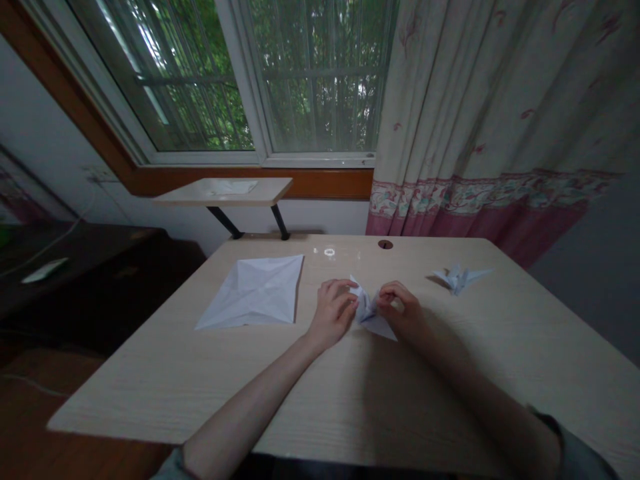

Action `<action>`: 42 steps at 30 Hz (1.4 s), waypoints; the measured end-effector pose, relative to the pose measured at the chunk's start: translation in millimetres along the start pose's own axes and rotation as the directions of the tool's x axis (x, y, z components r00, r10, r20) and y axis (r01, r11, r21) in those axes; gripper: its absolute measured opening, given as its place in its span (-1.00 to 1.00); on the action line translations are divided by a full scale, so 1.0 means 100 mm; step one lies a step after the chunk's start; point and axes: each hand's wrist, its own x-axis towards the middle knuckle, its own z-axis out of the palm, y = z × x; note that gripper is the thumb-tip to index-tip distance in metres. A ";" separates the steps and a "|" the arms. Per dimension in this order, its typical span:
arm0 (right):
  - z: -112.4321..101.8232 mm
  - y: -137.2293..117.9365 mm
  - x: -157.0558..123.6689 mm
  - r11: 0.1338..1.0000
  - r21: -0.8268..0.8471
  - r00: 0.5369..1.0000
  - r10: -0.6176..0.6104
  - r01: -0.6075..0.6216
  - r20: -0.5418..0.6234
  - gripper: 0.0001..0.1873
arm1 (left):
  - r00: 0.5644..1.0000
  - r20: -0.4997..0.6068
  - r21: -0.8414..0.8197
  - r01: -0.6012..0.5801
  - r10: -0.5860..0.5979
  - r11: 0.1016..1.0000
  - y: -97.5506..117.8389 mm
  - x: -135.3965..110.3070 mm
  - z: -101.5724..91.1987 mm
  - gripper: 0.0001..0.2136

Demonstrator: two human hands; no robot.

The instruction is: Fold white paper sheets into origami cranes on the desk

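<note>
A small, partly folded piece of white paper lies on the light wooden table, held between both hands. My left hand pinches its left side with curled fingers. My right hand grips its right side, fingers closed on the fold. A flat creased square sheet of white paper lies to the left of my hands. A finished folded paper crane stands on the table to the right, apart from both hands.
A round cable hole sits near the table's far edge. A small shelf on black legs stands behind, under the window. A pink-bordered curtain hangs at right; a dark cabinet stands at left.
</note>
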 end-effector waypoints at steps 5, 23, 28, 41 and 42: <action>-0.03 -0.11 0.01 0.991 -0.129 1.000 -0.018 0.019 0.008 -0.81 | 0.995 0.020 0.038 -0.097 0.096 0.995 0.07 0.00 -0.03 -0.91; 0.03 0.08 -0.06 0.937 0.187 0.950 0.307 -0.294 -0.046 -0.73 | 0.992 0.084 0.047 -0.102 0.098 0.994 0.06 0.01 -0.04 -0.90; 0.01 0.06 -0.01 0.994 0.073 0.989 0.089 -0.081 -0.118 -0.88 | 0.990 0.080 0.040 -0.120 0.116 0.992 0.07 0.01 -0.05 -0.90; 0.00 0.09 0.00 0.998 0.049 0.999 0.050 -0.050 -0.005 -0.79 | 0.993 0.086 0.031 -0.083 0.080 0.996 0.05 0.01 -0.04 -0.88; 0.01 0.10 0.00 0.997 0.045 0.997 0.070 -0.069 -0.020 -0.79 | 0.993 0.086 0.030 -0.078 0.075 0.997 0.05 0.02 -0.04 -0.87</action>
